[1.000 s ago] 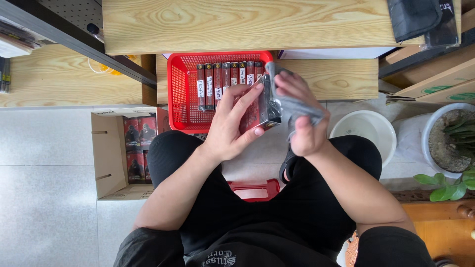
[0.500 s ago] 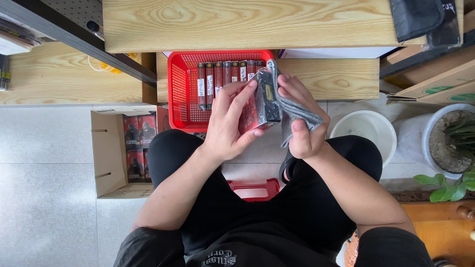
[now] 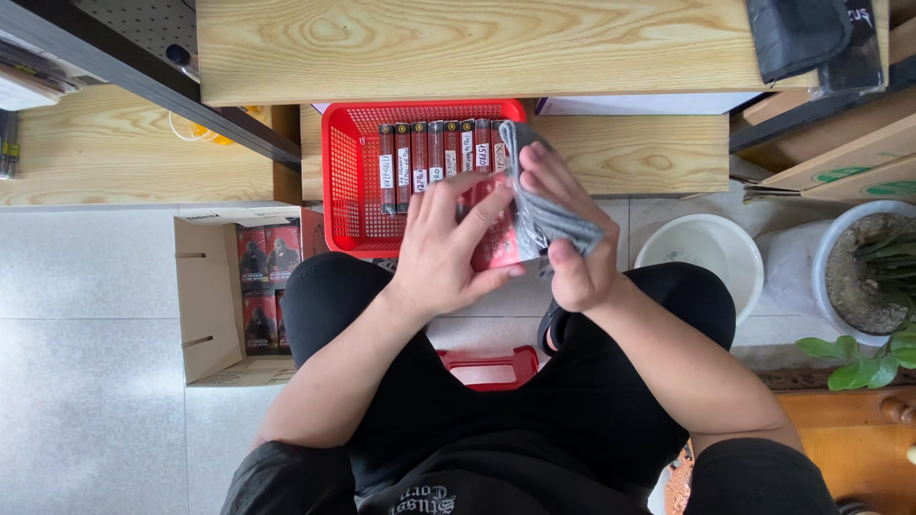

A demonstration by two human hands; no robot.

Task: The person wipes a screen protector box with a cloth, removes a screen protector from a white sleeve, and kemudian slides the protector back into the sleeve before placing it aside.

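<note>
The left hand point(image 3: 441, 250) pinched a flat red packet point(image 3: 496, 243). The right hand point(image 3: 565, 238) pressed a grey cloth point(image 3: 549, 215) against it, above the red plastic basket's point(image 3: 345, 181) right edge.

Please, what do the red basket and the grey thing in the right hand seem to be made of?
Red basket: probably moulded plastic, slightly glossy, judging by its even colour and regular grid of holes.
Grey thing: apparently soft cloth, matte; it folds and drapes around the right hand.

Bench: light wood point(image 3: 630, 153), carrying red basket point(image 3: 343, 181).
Floor: pale tiles point(image 3: 86, 315), bearing open cardboard box point(image 3: 205, 305), white bucket point(image 3: 701, 253), plant pot point(image 3: 854, 277).
</note>
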